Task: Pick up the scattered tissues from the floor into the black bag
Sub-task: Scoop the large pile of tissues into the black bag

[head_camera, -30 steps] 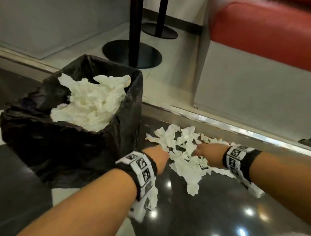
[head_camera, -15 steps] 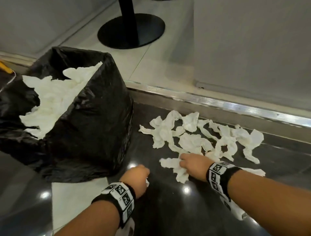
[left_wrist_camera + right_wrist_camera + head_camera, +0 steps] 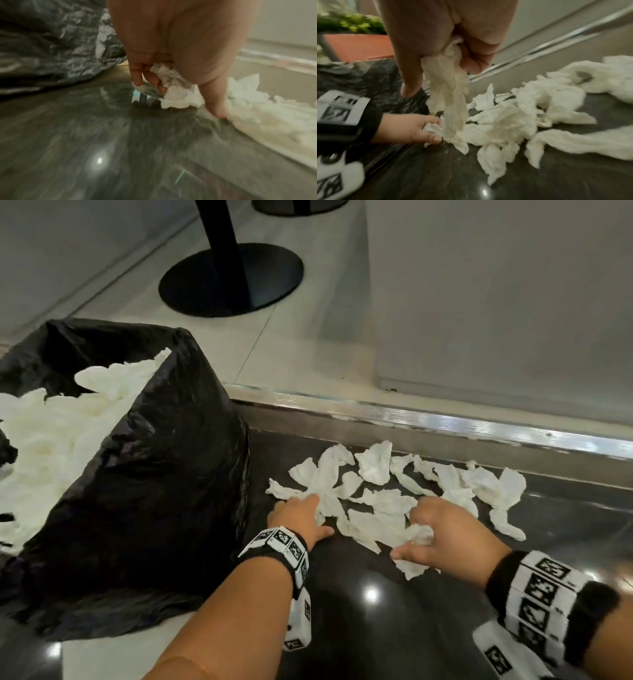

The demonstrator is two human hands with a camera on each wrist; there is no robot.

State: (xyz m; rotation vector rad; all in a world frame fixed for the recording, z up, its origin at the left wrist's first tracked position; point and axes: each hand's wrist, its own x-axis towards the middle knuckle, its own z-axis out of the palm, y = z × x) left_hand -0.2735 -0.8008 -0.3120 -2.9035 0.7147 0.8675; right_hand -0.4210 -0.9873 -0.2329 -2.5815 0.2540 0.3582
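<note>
Several crumpled white tissues (image 3: 387, 484) lie scattered on the dark glossy floor, right of the black bag (image 3: 144, 474), which is heaped with white tissues (image 3: 51, 433). My left hand (image 3: 301, 517) sits at the pile's left edge; the left wrist view shows its fingers (image 3: 150, 79) curled round a crumpled tissue (image 3: 178, 93). My right hand (image 3: 442, 529) is on the pile's near side, fingers closed on a bunch of tissue (image 3: 448, 86) that hangs down from the fist (image 3: 436, 51) in the right wrist view. The left hand (image 3: 412, 129) shows there too, by the tissues (image 3: 522, 119).
A metal floor strip (image 3: 445, 419) runs behind the tissues, with pale tile beyond. A black pole on a round base (image 3: 233, 278) stands behind the bag. A grey panel (image 3: 496, 302) rises at the back right. A planter with greenery (image 3: 351, 40) shows in the right wrist view.
Both hands have moved forward into the tissue pile and closed on tissues. The left hand went from beside the bag to the pile's left edge. The view has shifted slightly.
</note>
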